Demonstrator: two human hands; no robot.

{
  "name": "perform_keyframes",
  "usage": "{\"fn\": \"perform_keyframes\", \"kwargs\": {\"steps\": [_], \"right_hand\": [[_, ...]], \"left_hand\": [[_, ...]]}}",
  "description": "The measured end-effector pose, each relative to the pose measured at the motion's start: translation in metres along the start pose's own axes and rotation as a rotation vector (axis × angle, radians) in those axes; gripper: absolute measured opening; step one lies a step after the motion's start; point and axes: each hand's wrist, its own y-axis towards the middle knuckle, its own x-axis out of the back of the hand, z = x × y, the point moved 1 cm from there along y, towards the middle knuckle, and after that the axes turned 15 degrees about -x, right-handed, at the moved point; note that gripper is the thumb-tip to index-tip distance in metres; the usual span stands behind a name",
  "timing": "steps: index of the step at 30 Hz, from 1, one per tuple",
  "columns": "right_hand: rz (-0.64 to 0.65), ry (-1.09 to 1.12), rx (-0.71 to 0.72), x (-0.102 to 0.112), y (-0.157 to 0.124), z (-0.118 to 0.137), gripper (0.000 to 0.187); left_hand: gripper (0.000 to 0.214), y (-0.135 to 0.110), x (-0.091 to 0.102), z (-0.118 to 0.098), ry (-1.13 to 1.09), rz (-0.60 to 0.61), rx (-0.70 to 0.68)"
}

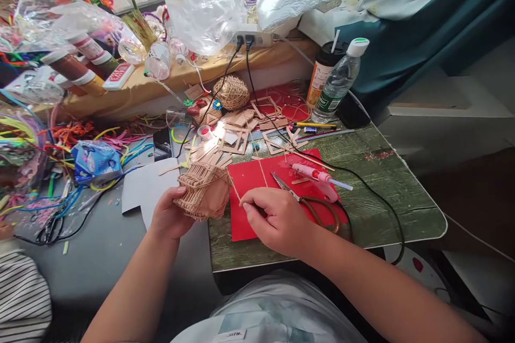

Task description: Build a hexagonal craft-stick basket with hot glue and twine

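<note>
My left hand (171, 211) grips a small basket-like piece (205, 191) built of wooden sticks and wound with twine. Its flat, wood-coloured face is turned toward my right. A strand of twine (235, 187) stretches from the piece to my right hand (277, 220), whose thumb and forefinger pinch it. More of the strand rises behind that hand toward the heap of sticks. Under and beside my right hand lie a red sheet (245, 171), scissors (314, 206) with brown handles, and a pink glue gun (311, 173) with a clear glue stick in its rear.
Wooden craft sticks and frames (237, 139) lie heaped behind the red sheet, near a ball of twine (231, 92). A water bottle (336, 86) and a drink cup (319, 72) stand at the back right. Black cords (378, 195) cross the table. A striped sleeve (24, 295) shows at lower left.
</note>
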Motion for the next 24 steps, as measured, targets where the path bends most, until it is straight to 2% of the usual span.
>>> {"fn": "perform_keyframes", "kwargs": {"steps": [8,13,17,20,24], "right_hand": [[0.002,0.055,-0.033,0.003,0.000,-0.002,0.017],[0.041,-0.020,-0.024,-0.003,0.003,-0.003,0.019],[0.049,-0.084,-0.022,-0.009,0.004,-0.005,0.020],[0.047,-0.122,-0.031,-0.014,0.004,-0.009,0.022],[0.037,-0.139,-0.056,-0.019,0.003,-0.015,0.020]], "left_hand": [[0.058,0.001,0.002,0.006,0.067,0.050,-0.024],[0.053,-0.002,-0.014,0.011,0.205,0.189,-0.049],[0.067,-0.001,-0.029,0.012,0.318,0.277,-0.081],[0.080,0.000,-0.035,0.014,0.392,0.270,-0.100],[0.087,0.000,-0.036,0.018,0.469,0.257,-0.151]]}}
